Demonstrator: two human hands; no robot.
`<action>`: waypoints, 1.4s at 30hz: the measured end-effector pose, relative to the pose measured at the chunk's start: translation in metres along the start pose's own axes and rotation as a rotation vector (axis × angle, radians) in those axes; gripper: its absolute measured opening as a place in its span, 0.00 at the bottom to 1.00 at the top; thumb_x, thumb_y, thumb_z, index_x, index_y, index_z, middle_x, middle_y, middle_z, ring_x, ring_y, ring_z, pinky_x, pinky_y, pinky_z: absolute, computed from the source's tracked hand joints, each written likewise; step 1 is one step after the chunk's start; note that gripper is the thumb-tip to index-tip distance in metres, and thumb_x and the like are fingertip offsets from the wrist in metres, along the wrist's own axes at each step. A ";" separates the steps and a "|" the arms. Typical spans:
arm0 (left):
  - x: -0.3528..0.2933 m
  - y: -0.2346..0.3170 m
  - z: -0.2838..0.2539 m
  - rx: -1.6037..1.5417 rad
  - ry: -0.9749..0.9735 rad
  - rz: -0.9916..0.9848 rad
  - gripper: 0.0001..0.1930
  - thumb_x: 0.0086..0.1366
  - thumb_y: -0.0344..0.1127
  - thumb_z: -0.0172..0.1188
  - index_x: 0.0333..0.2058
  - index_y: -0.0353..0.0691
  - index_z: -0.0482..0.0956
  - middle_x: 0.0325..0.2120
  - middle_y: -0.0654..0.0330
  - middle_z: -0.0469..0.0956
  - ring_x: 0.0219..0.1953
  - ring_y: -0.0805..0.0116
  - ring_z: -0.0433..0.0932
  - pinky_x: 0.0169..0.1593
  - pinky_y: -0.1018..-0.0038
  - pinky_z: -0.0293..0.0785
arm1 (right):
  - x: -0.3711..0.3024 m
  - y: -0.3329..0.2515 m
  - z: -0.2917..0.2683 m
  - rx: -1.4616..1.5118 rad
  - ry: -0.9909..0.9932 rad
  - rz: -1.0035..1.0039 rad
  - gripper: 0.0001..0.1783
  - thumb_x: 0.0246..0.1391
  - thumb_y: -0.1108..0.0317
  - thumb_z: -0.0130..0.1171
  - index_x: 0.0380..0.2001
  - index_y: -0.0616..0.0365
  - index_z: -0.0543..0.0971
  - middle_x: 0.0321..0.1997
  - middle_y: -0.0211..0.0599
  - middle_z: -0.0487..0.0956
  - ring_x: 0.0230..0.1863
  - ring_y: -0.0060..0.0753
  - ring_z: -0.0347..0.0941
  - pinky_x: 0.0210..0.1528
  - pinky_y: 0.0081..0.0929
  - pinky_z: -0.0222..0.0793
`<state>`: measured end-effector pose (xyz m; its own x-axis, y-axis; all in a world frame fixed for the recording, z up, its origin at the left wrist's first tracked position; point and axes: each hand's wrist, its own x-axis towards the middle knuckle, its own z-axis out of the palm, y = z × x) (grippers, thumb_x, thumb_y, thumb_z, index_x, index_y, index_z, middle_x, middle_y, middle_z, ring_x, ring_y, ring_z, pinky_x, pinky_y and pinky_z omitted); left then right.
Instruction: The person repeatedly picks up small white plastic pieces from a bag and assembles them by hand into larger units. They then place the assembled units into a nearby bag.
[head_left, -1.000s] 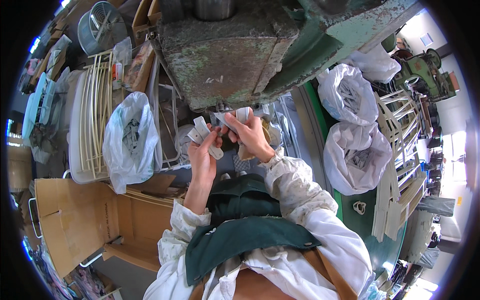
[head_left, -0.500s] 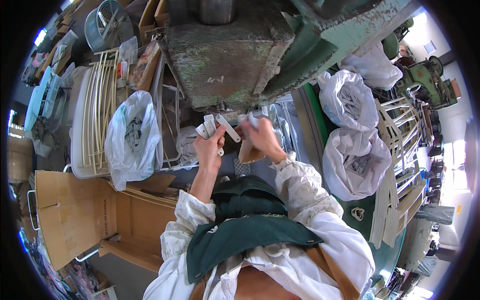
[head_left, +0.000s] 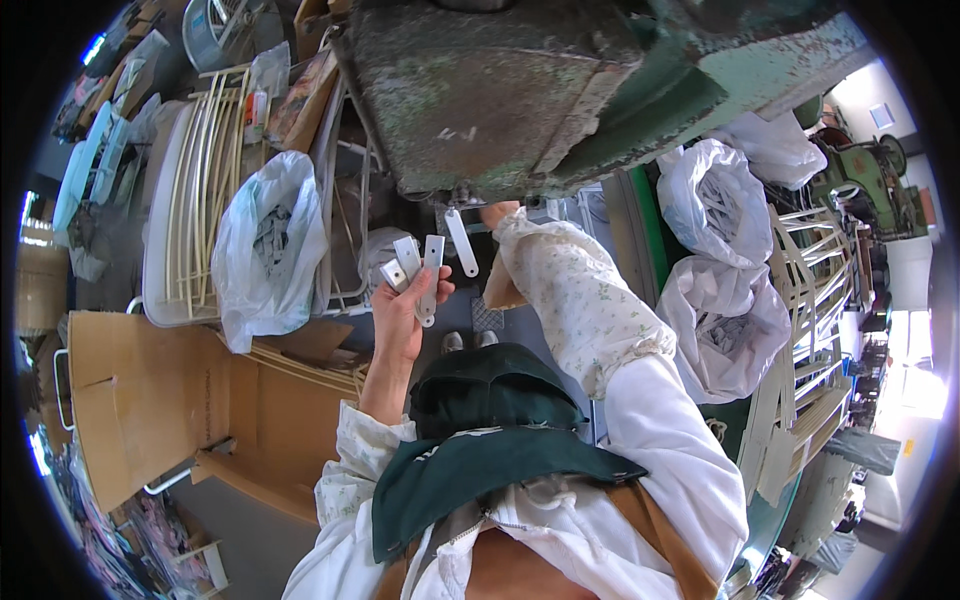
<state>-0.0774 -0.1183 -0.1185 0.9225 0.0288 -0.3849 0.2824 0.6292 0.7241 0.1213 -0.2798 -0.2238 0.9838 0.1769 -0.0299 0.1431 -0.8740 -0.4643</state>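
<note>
My left hand (head_left: 400, 308) is closed around several flat white strips (head_left: 433, 262) with rounded ends and small holes, fanned out between thumb and fingers. Another white strip (head_left: 461, 243) of the same kind hangs at the lower front of the green machine (head_left: 500, 110), its upper end against the machine's dark underside. My right hand (head_left: 500, 212) reaches up to that underside, just right of this strip. The machine and the flowered sleeve cover most of the hand, so its fingers cannot be made out.
White bags of grey-white strips stand to the left (head_left: 270, 250) and right (head_left: 735, 335). Curved pale slats (head_left: 195, 200) lean at the left, above an opened cardboard box (head_left: 150, 400). More pale slats (head_left: 800, 400) are stacked on a green surface at the right.
My right hand has moved up and forward to the machine's underside. My left hand has drawn slightly back and left with its strips. One strip now hangs at the machine, apart from the left hand.
</note>
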 end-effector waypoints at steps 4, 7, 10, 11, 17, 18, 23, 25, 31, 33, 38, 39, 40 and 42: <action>0.001 0.002 0.001 -0.174 -0.023 -0.003 0.12 0.67 0.36 0.52 0.42 0.33 0.73 0.30 0.53 0.78 0.23 0.74 0.68 0.29 0.79 0.63 | -0.002 0.003 -0.007 0.040 0.022 0.000 0.11 0.46 0.74 0.61 0.36 0.62 0.76 0.34 0.36 0.79 0.35 0.34 0.73 0.38 0.30 0.68; -0.004 0.012 0.013 -0.300 0.015 -0.120 0.11 0.68 0.36 0.50 0.40 0.34 0.71 0.28 0.56 0.75 0.22 0.75 0.65 0.29 0.79 0.62 | 0.001 0.004 -0.010 0.076 0.026 0.006 0.11 0.46 0.73 0.62 0.35 0.62 0.77 0.34 0.34 0.79 0.34 0.31 0.72 0.37 0.28 0.68; -0.003 -0.002 -0.011 -0.360 -0.210 -0.259 0.10 0.68 0.37 0.49 0.35 0.34 0.70 0.25 0.59 0.73 0.21 0.77 0.63 0.28 0.80 0.59 | 0.001 0.002 -0.013 0.121 0.028 0.011 0.11 0.46 0.72 0.64 0.35 0.62 0.78 0.33 0.33 0.79 0.33 0.28 0.72 0.36 0.27 0.67; -0.003 -0.008 -0.015 -0.368 -0.252 -0.281 0.11 0.68 0.39 0.49 0.33 0.36 0.69 0.22 0.60 0.70 0.20 0.78 0.60 0.27 0.80 0.57 | 0.002 0.002 -0.016 0.147 0.029 0.007 0.12 0.46 0.72 0.64 0.35 0.62 0.78 0.33 0.32 0.79 0.33 0.27 0.71 0.36 0.26 0.67; 0.001 -0.001 -0.012 -0.235 -0.115 -0.143 0.08 0.63 0.32 0.56 0.40 0.36 0.73 0.29 0.58 0.73 0.24 0.75 0.66 0.29 0.79 0.60 | -0.073 -0.015 -0.084 1.049 -0.173 -0.032 0.12 0.45 0.70 0.67 0.34 0.63 0.79 0.32 0.29 0.78 0.32 0.22 0.70 0.34 0.23 0.66; 0.004 0.000 -0.013 -0.195 -0.118 -0.095 0.09 0.61 0.29 0.57 0.41 0.36 0.74 0.29 0.58 0.74 0.25 0.73 0.68 0.30 0.78 0.62 | -0.081 -0.029 -0.097 1.098 -0.197 -0.043 0.12 0.45 0.70 0.67 0.34 0.63 0.79 0.32 0.28 0.78 0.31 0.21 0.70 0.34 0.23 0.66; 0.015 0.003 -0.008 -0.208 -0.108 -0.032 0.07 0.58 0.25 0.61 0.35 0.37 0.75 0.30 0.58 0.75 0.28 0.69 0.73 0.32 0.75 0.67 | -0.075 -0.039 -0.086 1.016 -0.170 -0.042 0.11 0.45 0.65 0.68 0.27 0.62 0.81 0.26 0.27 0.78 0.26 0.19 0.69 0.29 0.23 0.66; 0.016 0.010 -0.003 -0.101 -0.082 0.031 0.07 0.58 0.25 0.61 0.36 0.36 0.75 0.30 0.57 0.76 0.25 0.69 0.74 0.29 0.76 0.67 | -0.073 -0.038 -0.081 1.039 -0.164 -0.089 0.12 0.44 0.65 0.69 0.27 0.62 0.81 0.26 0.28 0.79 0.26 0.20 0.70 0.30 0.24 0.67; 0.028 0.032 0.034 0.234 -0.044 0.212 0.13 0.56 0.24 0.63 0.41 0.30 0.76 0.24 0.59 0.78 0.18 0.73 0.74 0.22 0.81 0.64 | -0.109 -0.057 -0.121 0.807 0.029 -0.089 0.15 0.45 0.64 0.68 0.32 0.62 0.80 0.26 0.34 0.80 0.28 0.24 0.73 0.32 0.27 0.69; 0.034 0.032 0.036 0.227 -0.063 0.223 0.15 0.55 0.24 0.64 0.43 0.28 0.77 0.21 0.61 0.77 0.17 0.75 0.74 0.21 0.83 0.62 | -0.113 -0.045 -0.104 0.707 -0.162 -0.116 0.14 0.47 0.64 0.67 0.30 0.65 0.79 0.24 0.33 0.80 0.27 0.22 0.72 0.32 0.25 0.69; 0.045 0.031 0.038 0.289 -0.023 0.229 0.15 0.54 0.24 0.63 0.42 0.29 0.77 0.22 0.59 0.78 0.16 0.76 0.72 0.19 0.83 0.61 | -0.129 -0.068 -0.121 0.950 -0.323 0.095 0.11 0.49 0.65 0.64 0.24 0.63 0.80 0.20 0.30 0.78 0.17 0.15 0.64 0.19 0.18 0.59; 0.045 0.029 0.036 0.285 -0.022 0.223 0.15 0.54 0.25 0.63 0.42 0.30 0.77 0.23 0.58 0.78 0.16 0.76 0.71 0.19 0.83 0.60 | -0.132 -0.070 -0.123 0.990 -0.338 0.094 0.11 0.50 0.64 0.62 0.24 0.62 0.80 0.19 0.30 0.78 0.15 0.13 0.61 0.16 0.16 0.53; 0.049 0.029 0.037 0.281 -0.024 0.228 0.15 0.54 0.26 0.63 0.42 0.30 0.77 0.23 0.57 0.79 0.16 0.77 0.71 0.19 0.82 0.59 | -0.132 -0.071 -0.125 0.992 -0.337 0.106 0.11 0.51 0.63 0.62 0.24 0.62 0.80 0.18 0.29 0.77 0.14 0.13 0.61 0.16 0.16 0.53; 0.056 0.024 0.028 0.340 0.035 0.104 0.14 0.54 0.28 0.64 0.40 0.31 0.78 0.22 0.58 0.78 0.14 0.78 0.68 0.17 0.83 0.58 | -0.133 -0.072 -0.125 0.996 -0.338 0.126 0.12 0.52 0.63 0.61 0.24 0.61 0.79 0.18 0.29 0.77 0.14 0.14 0.61 0.16 0.16 0.54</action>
<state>-0.0116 -0.1234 -0.1065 0.9431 0.1099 -0.3139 0.2638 0.3276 0.9072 -0.0060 -0.2971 -0.0754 0.8820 0.3615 -0.3023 -0.2621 -0.1568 -0.9522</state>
